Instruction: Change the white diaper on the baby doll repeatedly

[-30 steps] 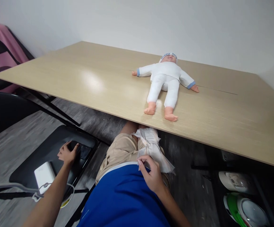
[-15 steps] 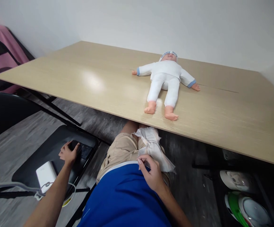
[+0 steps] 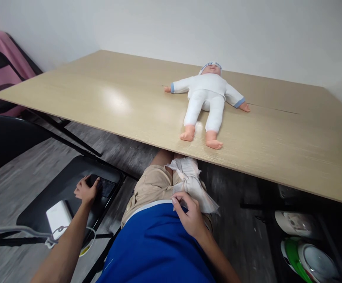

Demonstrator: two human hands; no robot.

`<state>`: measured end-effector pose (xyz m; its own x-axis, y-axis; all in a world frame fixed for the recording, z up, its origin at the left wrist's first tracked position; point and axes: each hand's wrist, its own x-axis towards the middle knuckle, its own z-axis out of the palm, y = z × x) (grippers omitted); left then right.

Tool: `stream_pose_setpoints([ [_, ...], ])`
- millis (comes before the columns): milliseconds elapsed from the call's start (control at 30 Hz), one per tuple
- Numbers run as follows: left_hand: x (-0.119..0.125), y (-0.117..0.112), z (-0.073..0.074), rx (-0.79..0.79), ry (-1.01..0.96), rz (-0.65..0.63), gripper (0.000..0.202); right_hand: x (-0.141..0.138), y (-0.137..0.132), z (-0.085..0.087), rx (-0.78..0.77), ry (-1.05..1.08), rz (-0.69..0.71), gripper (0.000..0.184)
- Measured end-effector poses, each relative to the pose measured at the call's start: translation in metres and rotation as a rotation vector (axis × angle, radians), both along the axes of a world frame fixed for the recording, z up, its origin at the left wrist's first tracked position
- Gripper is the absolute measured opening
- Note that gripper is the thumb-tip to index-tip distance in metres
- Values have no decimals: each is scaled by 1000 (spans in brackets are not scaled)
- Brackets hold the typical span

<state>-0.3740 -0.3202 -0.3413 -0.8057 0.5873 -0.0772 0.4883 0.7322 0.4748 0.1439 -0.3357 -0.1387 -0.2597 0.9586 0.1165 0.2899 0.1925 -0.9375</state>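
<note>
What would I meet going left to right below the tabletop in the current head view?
White rectangular plastic-looking block → the person's bare left hand → the person's bare right hand → rounded green-and-white container

Doll [image 3: 208, 84] laid on the table [image 3: 82, 92], bundle [image 3: 188, 177] rested across the lap [image 3: 150, 188] before it, power bank [image 3: 59, 216] and phone [image 3: 108, 189] placed on a chair [image 3: 59, 188] at left.
</note>
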Motion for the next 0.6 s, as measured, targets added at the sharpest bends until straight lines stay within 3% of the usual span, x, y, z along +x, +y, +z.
stream_pose_setpoints([
  [600, 1, -2, 0, 80, -4, -20, 74, 1, -2, -4, 14, 4, 5, 19],
])
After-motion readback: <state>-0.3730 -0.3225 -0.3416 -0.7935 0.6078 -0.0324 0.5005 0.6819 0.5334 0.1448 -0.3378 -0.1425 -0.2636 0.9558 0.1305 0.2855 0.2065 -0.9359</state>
